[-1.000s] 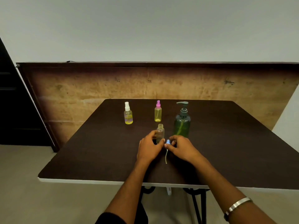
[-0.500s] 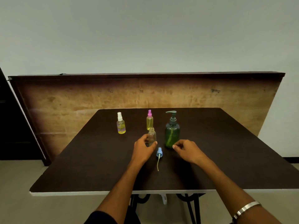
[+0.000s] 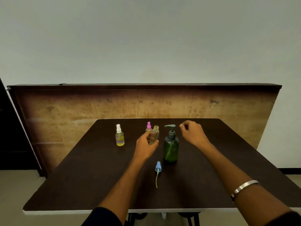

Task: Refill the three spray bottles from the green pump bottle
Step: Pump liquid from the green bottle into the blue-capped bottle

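My left hand [image 3: 145, 145] grips the light, empty, uncapped bottle [image 3: 154, 135] at mid-body, left of the green pump bottle [image 3: 170, 146], which looks heavier. My right hand [image 3: 192, 133] hovers loosely curled, grasping nothing, beside its pump.

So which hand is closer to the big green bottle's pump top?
The right hand. It hovers just right of the pump top of the green pump bottle, not touching it. The left hand is further left and lower, holding the open spray bottle.
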